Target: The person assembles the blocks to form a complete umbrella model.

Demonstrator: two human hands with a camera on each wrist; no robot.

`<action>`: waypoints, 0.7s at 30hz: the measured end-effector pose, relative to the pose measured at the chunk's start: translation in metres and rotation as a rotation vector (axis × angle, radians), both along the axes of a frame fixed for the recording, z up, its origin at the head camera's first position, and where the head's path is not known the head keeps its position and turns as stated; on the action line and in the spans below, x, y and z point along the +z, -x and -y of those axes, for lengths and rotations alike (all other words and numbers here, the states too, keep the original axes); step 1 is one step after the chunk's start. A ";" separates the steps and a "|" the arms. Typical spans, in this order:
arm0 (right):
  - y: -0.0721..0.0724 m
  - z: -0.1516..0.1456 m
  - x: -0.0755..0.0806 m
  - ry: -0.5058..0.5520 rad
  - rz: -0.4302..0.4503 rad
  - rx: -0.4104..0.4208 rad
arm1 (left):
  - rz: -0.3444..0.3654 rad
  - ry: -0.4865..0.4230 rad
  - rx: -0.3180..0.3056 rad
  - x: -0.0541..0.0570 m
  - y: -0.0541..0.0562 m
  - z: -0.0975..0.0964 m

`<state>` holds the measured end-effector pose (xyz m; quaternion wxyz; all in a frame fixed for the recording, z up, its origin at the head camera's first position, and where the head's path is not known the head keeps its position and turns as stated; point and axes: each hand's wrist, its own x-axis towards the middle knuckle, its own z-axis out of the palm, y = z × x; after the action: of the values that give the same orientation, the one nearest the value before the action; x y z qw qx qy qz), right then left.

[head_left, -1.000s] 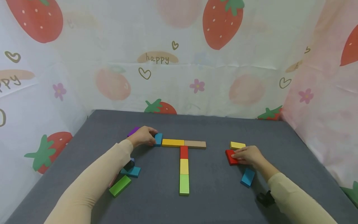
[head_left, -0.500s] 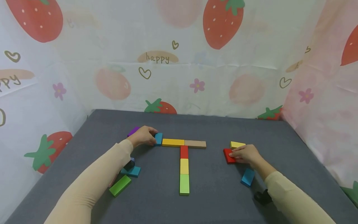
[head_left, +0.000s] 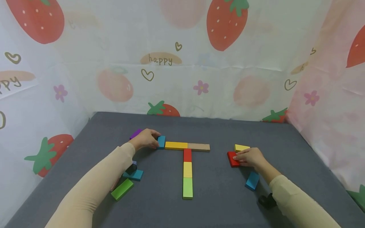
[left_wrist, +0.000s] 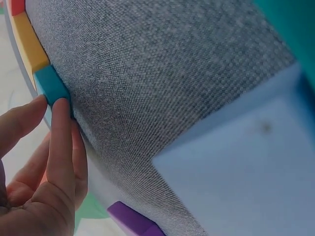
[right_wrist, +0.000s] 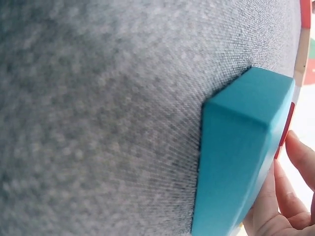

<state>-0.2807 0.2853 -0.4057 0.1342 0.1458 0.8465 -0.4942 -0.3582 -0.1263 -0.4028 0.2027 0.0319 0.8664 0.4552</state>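
At the left end of a row of blocks, my left hand (head_left: pixel 144 139) pinches a blue block (head_left: pixel 161 142) between thumb and fingers, as the left wrist view shows. That block meets a yellow-orange block (head_left: pixel 176 145), followed by a tan block (head_left: pixel 199 147). Below their joint runs a column: a red block (head_left: pixel 187 155), a yellow block (head_left: pixel 187 169) and a light green block (head_left: pixel 187 188). On the right, my right hand (head_left: pixel 252 157) holds another red block (head_left: pixel 232 159) by its right part, which the fingers cover. This block lies apart from the row.
Behind the right hand lies a small yellow block (head_left: pixel 241 148); in front, a blue block (head_left: pixel 252 181). Near the left forearm are a green block (head_left: pixel 122 189), a blue block (head_left: pixel 137 175) and a partly hidden purple block (head_left: pixel 135 133). Printed cloth (head_left: pixel 182 88) borders the grey tabletop (head_left: pixel 216 190).
My right hand has slid the red block slightly to the left and away from me, mostly in the first half second. The left hand and its blue block have stayed in place.
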 end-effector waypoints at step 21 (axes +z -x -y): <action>0.001 0.011 0.005 -0.123 -0.008 0.026 | 0.088 -0.126 0.125 -0.002 -0.002 0.003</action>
<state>-0.2813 0.2739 -0.4004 0.1279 0.1409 0.8775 -0.4403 -0.3558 -0.1293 -0.4050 0.2095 -0.0294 0.8265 0.5217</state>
